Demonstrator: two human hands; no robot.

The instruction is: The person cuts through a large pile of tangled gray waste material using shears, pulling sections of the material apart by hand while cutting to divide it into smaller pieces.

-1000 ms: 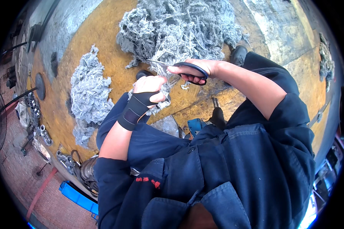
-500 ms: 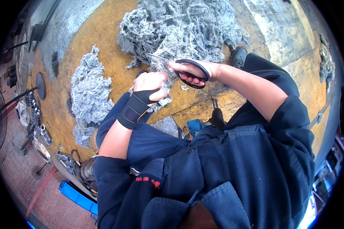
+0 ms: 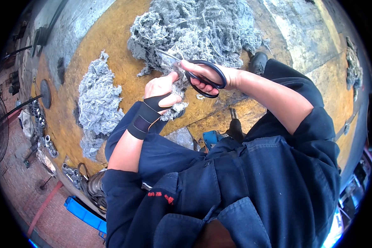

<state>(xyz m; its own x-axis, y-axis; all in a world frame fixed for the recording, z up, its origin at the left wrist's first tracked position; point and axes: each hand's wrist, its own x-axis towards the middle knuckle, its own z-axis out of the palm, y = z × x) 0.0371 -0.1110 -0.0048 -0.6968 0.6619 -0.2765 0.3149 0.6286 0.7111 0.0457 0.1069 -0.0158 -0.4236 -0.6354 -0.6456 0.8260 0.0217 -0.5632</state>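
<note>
My right hand [image 3: 206, 78] grips black-handled scissors [image 3: 221, 73], its fingers through the loops and the metal blades pointing up and left. The blades are partly blurred and sit just above my left hand [image 3: 159, 87], in front of a big heap of grey fibre waste [image 3: 194, 35]. Closed around a tuft of grey fibre [image 3: 175, 111], my left hand has a strand running up toward the heap between the two hands. A black wrist brace [image 3: 144, 118] wraps the left wrist. The left fingertips are partly hidden.
A smaller grey fibre pile [image 3: 98, 97] lies to the left on the worn yellow floor board [image 3: 130, 89]. A black shoe [image 3: 258, 62] is beside the big heap. A dark-handled tool [image 3: 234, 126] lies between my legs. At left are metal fittings [image 3: 50, 145] and a blue case [image 3: 84, 215].
The scissor handles have spread a little wider and the blades have parted. The left hand has shifted slightly, with its thumb side raised, still on the fibre.
</note>
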